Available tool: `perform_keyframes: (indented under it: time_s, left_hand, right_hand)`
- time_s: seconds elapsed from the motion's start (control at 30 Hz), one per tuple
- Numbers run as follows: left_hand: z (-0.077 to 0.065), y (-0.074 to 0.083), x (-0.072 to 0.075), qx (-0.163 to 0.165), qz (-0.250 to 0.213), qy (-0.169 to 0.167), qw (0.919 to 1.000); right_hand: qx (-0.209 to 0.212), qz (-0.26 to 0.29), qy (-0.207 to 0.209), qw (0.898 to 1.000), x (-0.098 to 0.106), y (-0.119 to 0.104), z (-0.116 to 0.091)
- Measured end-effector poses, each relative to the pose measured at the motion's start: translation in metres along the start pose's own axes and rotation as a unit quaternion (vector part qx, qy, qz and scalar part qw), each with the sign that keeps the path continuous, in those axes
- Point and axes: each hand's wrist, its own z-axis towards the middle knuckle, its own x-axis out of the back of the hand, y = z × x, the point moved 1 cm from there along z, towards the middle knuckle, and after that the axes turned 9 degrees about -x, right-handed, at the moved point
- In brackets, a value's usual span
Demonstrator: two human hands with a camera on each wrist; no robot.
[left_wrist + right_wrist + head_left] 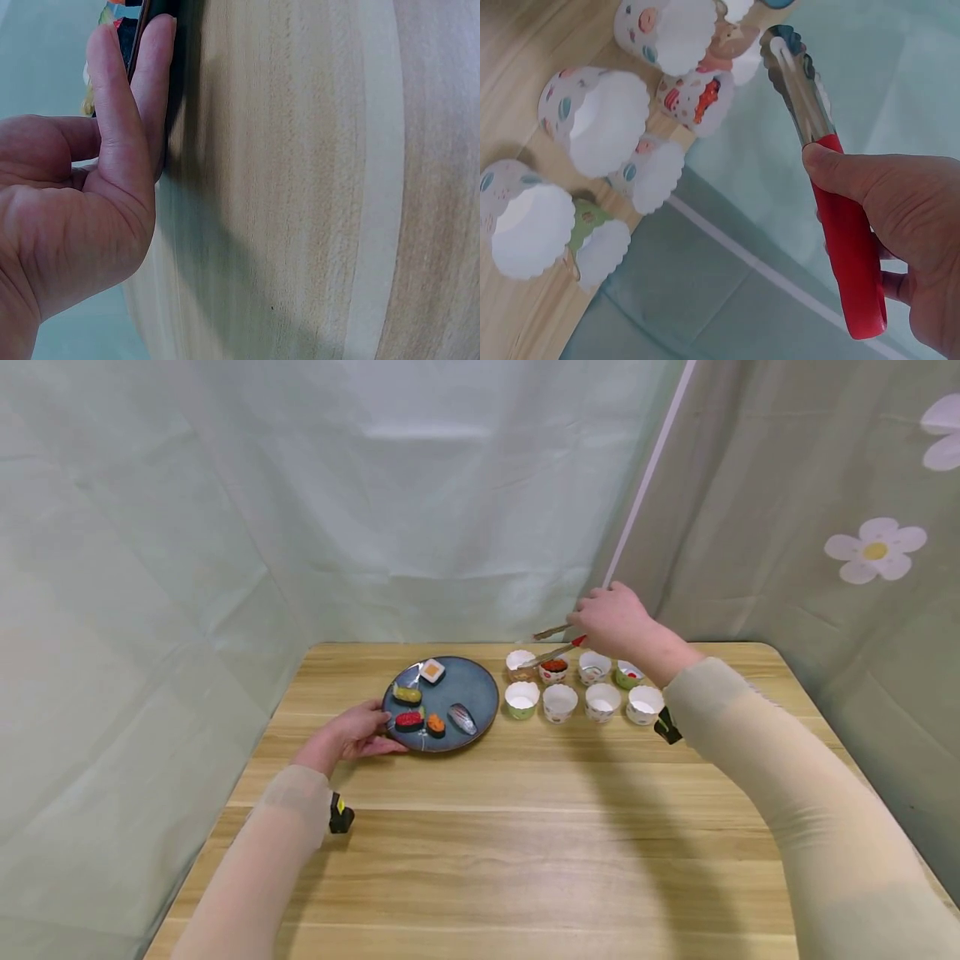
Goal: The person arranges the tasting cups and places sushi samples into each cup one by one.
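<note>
My left hand [363,731] grips the left rim of a round blue-grey plate [472,681], as the left wrist view [82,172] also shows. The plate bears several sushi pieces: a white square roll [432,671], a yellow-topped piece [407,696], a red-topped piece [409,721], a small orange-topped piece [436,725] and a silvery fish piece [462,718]. My right hand [615,622] holds metal tongs with red handles [847,240]. Their arms stand apart over the back-left paper cups, and I see nothing between the tips.
Two rows of paper cups stand right of the plate. One back cup [554,670] holds something orange-red; the green back cup [629,674] has a red-and-white item inside. Light curtains hang behind the wooden table [480,860] and on both sides.
</note>
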Motion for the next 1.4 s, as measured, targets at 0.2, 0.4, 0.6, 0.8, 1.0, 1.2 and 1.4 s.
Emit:
perform_keyframes:
  time_s: [0.2,0.4,0.6,0.8,1.0,1.2,1.4]
  left_hand:
    - [-0.001,0.001,-0.002,0.002,0.002,0.0,1.0]
    - [-0.001,0.001,-0.002,0.004,0.0,0.004,1.0]
    - [-0.001,0.001,-0.004,0.002,-0.009,0.004,1.0]
    - [-0.002,-0.001,-0.008,0.001,0.002,-0.004,1.0]
    - [-0.002,0.0,-0.007,0.0,-0.001,0.001,1.0]
    - [-0.002,-0.001,-0.005,0.002,0.001,0.0,1.0]
    - [-0.002,-0.001,-0.005,0.006,-0.004,0.005,1.0]
  right_hand:
    - [0.01,-0.009,0.007,1.0,0.001,-0.013,0.004]
    - [0.022,-0.017,0.011,1.0,0.003,-0.027,0.011]
    - [0.019,-0.014,0.008,1.0,0.0,-0.04,0.019]
    - [0.023,-0.012,0.007,1.0,-0.001,-0.051,0.024]
    - [0.024,-0.017,0.014,0.999,0.001,-0.059,0.029]
    - [0.024,-0.008,0.016,1.0,-0.001,-0.066,0.033]
    - [0.021,-0.001,0.012,1.0,-0.006,-0.075,0.037]
